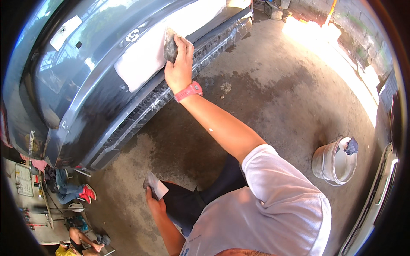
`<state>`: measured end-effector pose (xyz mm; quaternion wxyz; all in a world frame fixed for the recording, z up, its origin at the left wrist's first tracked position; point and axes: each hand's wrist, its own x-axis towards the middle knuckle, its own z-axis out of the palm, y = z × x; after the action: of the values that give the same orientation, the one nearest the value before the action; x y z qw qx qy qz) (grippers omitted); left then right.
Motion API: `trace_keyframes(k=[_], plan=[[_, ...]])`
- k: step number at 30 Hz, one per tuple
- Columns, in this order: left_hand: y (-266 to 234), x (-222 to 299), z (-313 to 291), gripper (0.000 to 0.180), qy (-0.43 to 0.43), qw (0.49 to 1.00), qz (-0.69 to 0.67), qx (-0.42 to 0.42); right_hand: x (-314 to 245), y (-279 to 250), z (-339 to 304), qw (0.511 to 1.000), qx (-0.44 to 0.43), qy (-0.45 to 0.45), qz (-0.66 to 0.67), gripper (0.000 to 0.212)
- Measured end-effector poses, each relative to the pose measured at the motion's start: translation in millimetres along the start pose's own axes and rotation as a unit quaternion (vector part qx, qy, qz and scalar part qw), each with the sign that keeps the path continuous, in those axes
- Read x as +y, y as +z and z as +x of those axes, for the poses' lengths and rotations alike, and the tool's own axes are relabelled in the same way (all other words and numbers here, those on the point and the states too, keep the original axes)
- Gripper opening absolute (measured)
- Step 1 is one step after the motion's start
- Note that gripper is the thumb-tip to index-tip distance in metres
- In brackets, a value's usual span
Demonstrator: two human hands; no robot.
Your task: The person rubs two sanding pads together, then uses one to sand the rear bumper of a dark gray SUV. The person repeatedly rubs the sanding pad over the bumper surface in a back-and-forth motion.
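Observation:
My right hand (180,64), with a red watch on its wrist, presses a flat, stained grey piece (171,50) with a pointed upper end against a vehicle panel (100,91). Beneath it lies a large whitish patch of filler (139,64), running along the panel on both sides of the hand. Lower down, my left hand (154,200) is closed around a thin flat plate (159,189), pale on one face and grey toward the fingers. That plate is held beside my dark-clad leg, away from the vehicle. Exactly what kind of tool either piece is, I cannot tell.
A scuffed bumper (141,112) juts out below the panel. To the right stands a white bucket (326,162) with a dark cloth on its rim. Damp stains mark the concrete floor (273,81). At lower left, people (72,192) sit near a cluttered bench.

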<state>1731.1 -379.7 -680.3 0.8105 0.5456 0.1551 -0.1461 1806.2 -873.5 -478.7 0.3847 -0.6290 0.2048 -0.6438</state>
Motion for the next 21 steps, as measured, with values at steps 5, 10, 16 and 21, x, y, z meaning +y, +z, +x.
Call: trace_keyframes(k=[5,10,16,21], plan=[[55.4,1.5,2.7,0.055,0.005,1.000,-0.009,-0.018,-9.5,-87.8,-63.7,0.990,-0.087,0.035,0.110,0.050],[148.9,-7.2,-11.8,0.045,0.083,0.993,-0.031,-0.081,-49.4,-166.0,-155.6,0.889,-0.414,0.122,0.151,0.058],[202.0,1.5,-25.3,0.041,0.053,0.991,-0.001,-0.127,-45.7,-190.5,-206.1,0.822,-0.545,-0.162,-0.012,0.075],[195.1,4.5,-29.5,0.038,0.015,0.994,0.030,-0.106,3.4,-206.8,-200.1,0.770,-0.610,-0.154,-0.107,0.065]])
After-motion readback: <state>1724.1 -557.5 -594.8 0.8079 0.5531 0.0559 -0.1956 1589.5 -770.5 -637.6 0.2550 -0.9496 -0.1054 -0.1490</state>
